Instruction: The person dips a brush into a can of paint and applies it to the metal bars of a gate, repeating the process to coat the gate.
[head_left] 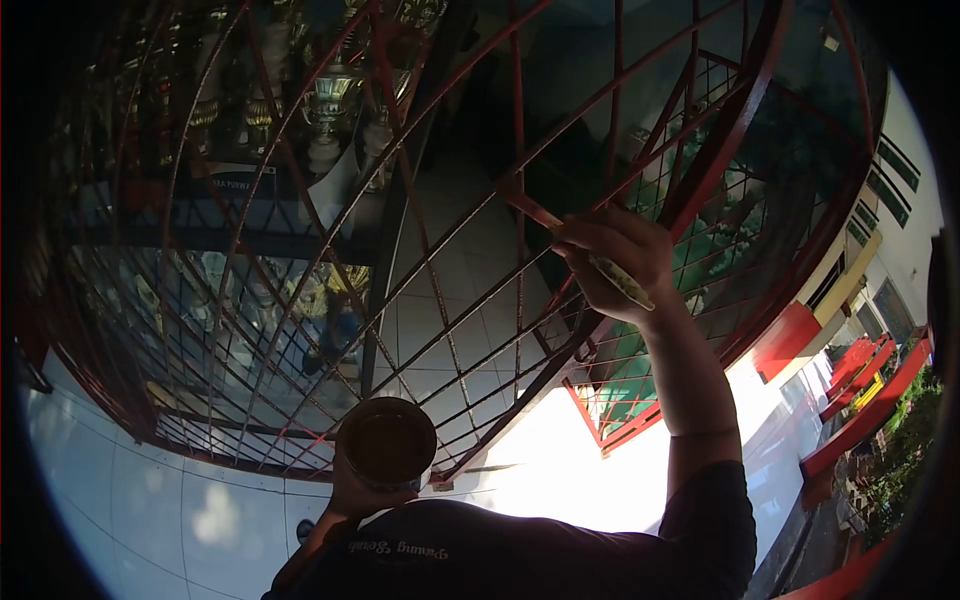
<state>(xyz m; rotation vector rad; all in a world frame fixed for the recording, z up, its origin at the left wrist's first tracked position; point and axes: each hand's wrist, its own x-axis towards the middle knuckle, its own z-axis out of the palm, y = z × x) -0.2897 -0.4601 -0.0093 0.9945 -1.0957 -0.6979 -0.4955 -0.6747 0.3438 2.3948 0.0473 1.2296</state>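
One right hand (pixel 618 262) gripped one paintbrush (pixel 585 248) — its tip touching a bar of the red window grille (pixel 700 170). One left hand (pixel 358 488) closed around one paint can (pixel 387 442), held low beneath the grille — trophies (pixel 325 110) stood behind glass.

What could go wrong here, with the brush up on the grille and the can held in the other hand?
1. The thin paintbrush in the right hand works red metal grille bars in front of window glass; bristles could slip past a bar and smear the pane.
2. The left hand holds the round open paint can close to the dark shirt; a tilt could spill onto it or the white floor tiles.
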